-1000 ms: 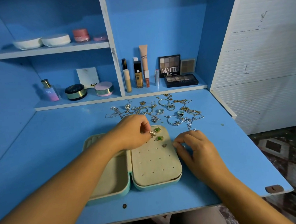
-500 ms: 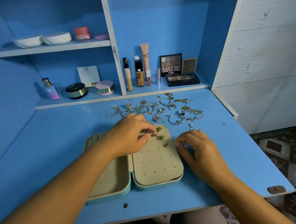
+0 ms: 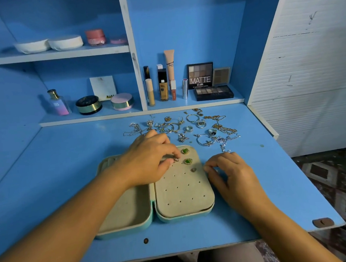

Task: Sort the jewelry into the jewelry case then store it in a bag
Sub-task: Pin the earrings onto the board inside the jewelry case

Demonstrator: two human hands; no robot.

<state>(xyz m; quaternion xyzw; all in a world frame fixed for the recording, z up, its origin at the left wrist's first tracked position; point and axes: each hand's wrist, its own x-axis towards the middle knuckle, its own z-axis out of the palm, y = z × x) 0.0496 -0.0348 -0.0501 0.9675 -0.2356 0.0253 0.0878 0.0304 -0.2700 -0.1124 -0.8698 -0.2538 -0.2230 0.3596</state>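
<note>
An open teal jewelry case (image 3: 183, 216) with beige lining lies on the blue desk. Its right half is a perforated earring panel (image 3: 184, 191) holding two green stud earrings (image 3: 187, 156) and a small dark stud (image 3: 193, 170). My left hand (image 3: 147, 160) pinches a small gold earring (image 3: 176, 160) against the panel's upper left holes. My right hand (image 3: 229, 174) rests with curled fingertips against the case's right edge. A pile of loose silver and gold jewelry (image 3: 188, 128) lies behind the case.
Cosmetics stand on the low shelf: a perfume bottle (image 3: 58, 102), compacts (image 3: 88, 104), foundation tubes (image 3: 162, 85) and an eyeshadow palette (image 3: 200, 75). White dishes (image 3: 65, 42) sit on the upper shelf. A white panel (image 3: 305, 62) borders the desk's right side.
My left hand has lowered the small gold earring onto the panel beside the green studs. My right hand has stayed at the case's right edge.
</note>
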